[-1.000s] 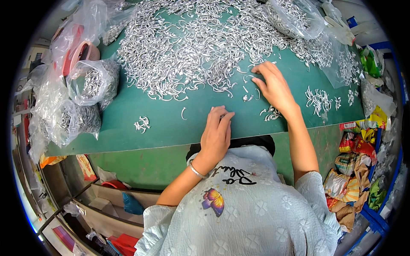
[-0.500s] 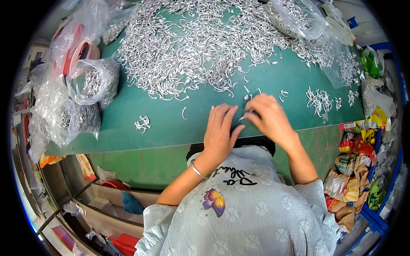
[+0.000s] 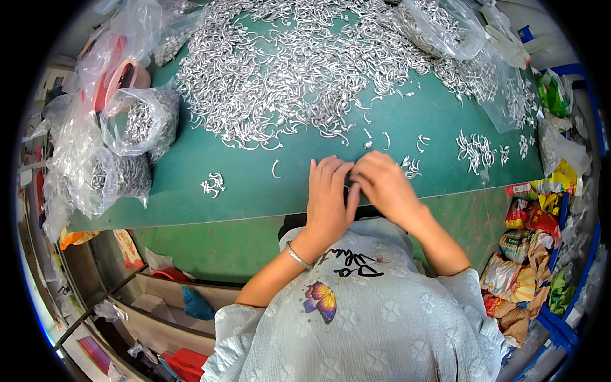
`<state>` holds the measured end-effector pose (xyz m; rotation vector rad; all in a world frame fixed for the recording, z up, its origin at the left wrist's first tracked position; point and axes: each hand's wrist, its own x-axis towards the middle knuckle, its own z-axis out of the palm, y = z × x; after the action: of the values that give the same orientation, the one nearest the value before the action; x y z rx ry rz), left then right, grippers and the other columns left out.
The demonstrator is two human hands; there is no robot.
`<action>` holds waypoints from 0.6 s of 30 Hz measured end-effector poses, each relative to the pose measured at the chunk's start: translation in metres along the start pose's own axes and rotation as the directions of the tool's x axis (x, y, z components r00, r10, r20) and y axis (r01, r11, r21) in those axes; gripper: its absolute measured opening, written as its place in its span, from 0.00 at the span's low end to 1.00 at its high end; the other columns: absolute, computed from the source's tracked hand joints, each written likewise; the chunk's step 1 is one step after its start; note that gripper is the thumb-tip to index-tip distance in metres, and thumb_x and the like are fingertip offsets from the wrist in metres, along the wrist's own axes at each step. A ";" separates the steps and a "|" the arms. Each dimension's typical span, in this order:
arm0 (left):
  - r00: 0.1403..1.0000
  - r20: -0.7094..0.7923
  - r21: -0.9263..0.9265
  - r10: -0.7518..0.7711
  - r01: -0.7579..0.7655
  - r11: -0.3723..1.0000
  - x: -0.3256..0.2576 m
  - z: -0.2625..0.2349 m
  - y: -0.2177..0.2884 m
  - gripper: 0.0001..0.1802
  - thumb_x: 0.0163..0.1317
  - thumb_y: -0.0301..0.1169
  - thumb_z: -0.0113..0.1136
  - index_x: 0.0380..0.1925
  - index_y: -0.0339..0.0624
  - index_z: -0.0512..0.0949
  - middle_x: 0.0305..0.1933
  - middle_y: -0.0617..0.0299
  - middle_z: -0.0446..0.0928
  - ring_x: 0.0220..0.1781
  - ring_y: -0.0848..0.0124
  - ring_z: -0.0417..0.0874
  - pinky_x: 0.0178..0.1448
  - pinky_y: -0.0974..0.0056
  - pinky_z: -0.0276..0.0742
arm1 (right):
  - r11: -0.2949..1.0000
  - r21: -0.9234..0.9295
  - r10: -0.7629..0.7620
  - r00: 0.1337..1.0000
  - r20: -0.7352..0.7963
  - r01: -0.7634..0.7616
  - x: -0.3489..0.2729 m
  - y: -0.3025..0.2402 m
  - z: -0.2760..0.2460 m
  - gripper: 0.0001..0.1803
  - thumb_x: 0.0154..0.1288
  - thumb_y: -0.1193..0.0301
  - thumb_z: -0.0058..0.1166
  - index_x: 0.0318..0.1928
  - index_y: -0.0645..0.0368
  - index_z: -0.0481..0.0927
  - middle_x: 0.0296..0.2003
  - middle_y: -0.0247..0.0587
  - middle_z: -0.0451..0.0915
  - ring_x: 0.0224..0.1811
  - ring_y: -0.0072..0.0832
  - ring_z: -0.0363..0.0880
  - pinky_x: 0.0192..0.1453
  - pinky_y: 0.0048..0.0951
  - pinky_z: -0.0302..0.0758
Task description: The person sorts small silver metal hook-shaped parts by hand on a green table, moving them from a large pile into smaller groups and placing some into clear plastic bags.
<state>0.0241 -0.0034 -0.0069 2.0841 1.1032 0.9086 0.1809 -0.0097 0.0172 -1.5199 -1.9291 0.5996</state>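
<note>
My left hand [image 3: 330, 191] and my right hand [image 3: 385, 190] meet over the green table [image 3: 254, 184], close to its front edge. The left fingers are bent together, with the thumb near the right fingertips. The right fingers are pinched in against them. Whatever they hold is mostly hidden; a small glint shows between them. Just beyond lie a small silver lump [image 3: 368, 145] and a curved silver metal piece [image 3: 386, 141]. Beside the right hand is a little group of silver pieces [image 3: 412, 167]. One loose curved piece [image 3: 275, 169] lies left of my left hand.
A big heap of curved silver pieces [image 3: 280, 83] covers the far table. Small clusters lie left [image 3: 213, 184] and right [image 3: 476, 151]. Clear plastic bags of pieces [image 3: 127, 172] stand at the left edge, another bag [image 3: 445, 28] at the far right. Coloured packages [image 3: 515, 254] fill the right side.
My right hand has moved left and in, and its fingers now meet the left hand's. The small group beside it has come into view. The left hand has barely moved.
</note>
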 end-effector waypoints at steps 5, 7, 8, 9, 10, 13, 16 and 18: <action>0.997 0.080 0.127 0.019 -0.029 0.991 0.003 0.006 0.006 0.23 0.56 0.31 0.67 0.51 0.43 0.73 0.54 0.53 0.68 0.63 0.48 0.68 0.71 0.35 0.52 | 0.981 -0.121 0.119 0.967 -0.225 -0.149 0.041 0.020 -0.028 0.05 0.59 0.76 0.59 0.34 0.63 0.78 0.31 0.45 0.76 0.39 0.45 0.75 0.46 0.42 0.71; 0.996 0.071 0.160 0.048 -0.059 0.985 0.005 0.012 0.002 0.18 0.56 0.27 0.66 0.47 0.43 0.74 0.52 0.54 0.69 0.62 0.49 0.69 0.70 0.35 0.54 | 0.958 -0.269 0.043 0.975 -0.217 -0.103 0.054 0.035 -0.015 0.06 0.58 0.75 0.60 0.34 0.62 0.77 0.32 0.44 0.75 0.40 0.43 0.73 0.47 0.41 0.68; 0.997 0.057 0.153 0.053 -0.061 0.986 0.005 0.014 0.000 0.17 0.56 0.26 0.65 0.46 0.43 0.74 0.52 0.54 0.69 0.61 0.49 0.69 0.70 0.35 0.55 | 0.937 -0.340 0.004 0.978 -0.209 -0.077 0.057 0.039 -0.010 0.06 0.58 0.74 0.61 0.33 0.61 0.77 0.32 0.43 0.75 0.41 0.43 0.72 0.47 0.41 0.67; 0.997 0.044 0.145 0.058 -0.064 0.987 0.006 0.014 -0.001 0.16 0.56 0.25 0.65 0.45 0.42 0.74 0.51 0.54 0.69 0.61 0.49 0.70 0.70 0.35 0.56 | 0.929 -0.362 0.011 0.983 -0.184 -0.078 0.053 0.041 -0.012 0.06 0.57 0.74 0.61 0.32 0.60 0.77 0.32 0.42 0.74 0.41 0.42 0.72 0.47 0.41 0.67; 0.999 0.024 0.121 0.039 -0.042 0.992 0.005 0.013 -0.003 0.16 0.56 0.23 0.64 0.45 0.42 0.74 0.51 0.53 0.69 0.60 0.49 0.70 0.70 0.36 0.57 | 0.922 -0.381 0.012 0.989 -0.149 -0.069 0.050 0.037 -0.016 0.06 0.57 0.74 0.61 0.32 0.60 0.76 0.32 0.42 0.74 0.41 0.41 0.72 0.47 0.40 0.66; 1.000 -0.012 0.060 0.000 0.001 0.998 -0.001 0.009 -0.006 0.16 0.58 0.20 0.61 0.47 0.40 0.73 0.50 0.52 0.70 0.60 0.49 0.71 0.70 0.38 0.58 | 0.924 -0.379 0.032 0.997 -0.067 -0.055 0.027 0.026 -0.030 0.06 0.55 0.75 0.61 0.31 0.59 0.76 0.32 0.41 0.73 0.40 0.40 0.71 0.44 0.39 0.65; 0.999 -0.033 0.036 -0.032 0.033 0.999 -0.003 0.008 -0.004 0.19 0.59 0.18 0.59 0.51 0.37 0.71 0.53 0.49 0.70 0.60 0.48 0.71 0.71 0.39 0.58 | 0.934 -0.358 -0.010 1.000 0.016 0.015 0.005 0.005 -0.034 0.06 0.55 0.75 0.61 0.30 0.59 0.76 0.31 0.40 0.73 0.39 0.39 0.70 0.44 0.38 0.64; 0.999 -0.031 0.027 -0.042 0.042 0.999 -0.002 0.007 -0.002 0.22 0.60 0.18 0.58 0.55 0.35 0.69 0.56 0.48 0.70 0.61 0.47 0.71 0.72 0.40 0.57 | 0.927 -0.372 -0.032 0.998 0.058 0.051 -0.005 0.002 -0.019 0.05 0.56 0.75 0.60 0.30 0.59 0.76 0.31 0.39 0.72 0.39 0.37 0.70 0.44 0.37 0.64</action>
<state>0.0283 -0.0055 -0.0133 2.0675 1.1771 0.9125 0.1963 -0.0143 0.0286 -1.6979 -2.2017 0.2602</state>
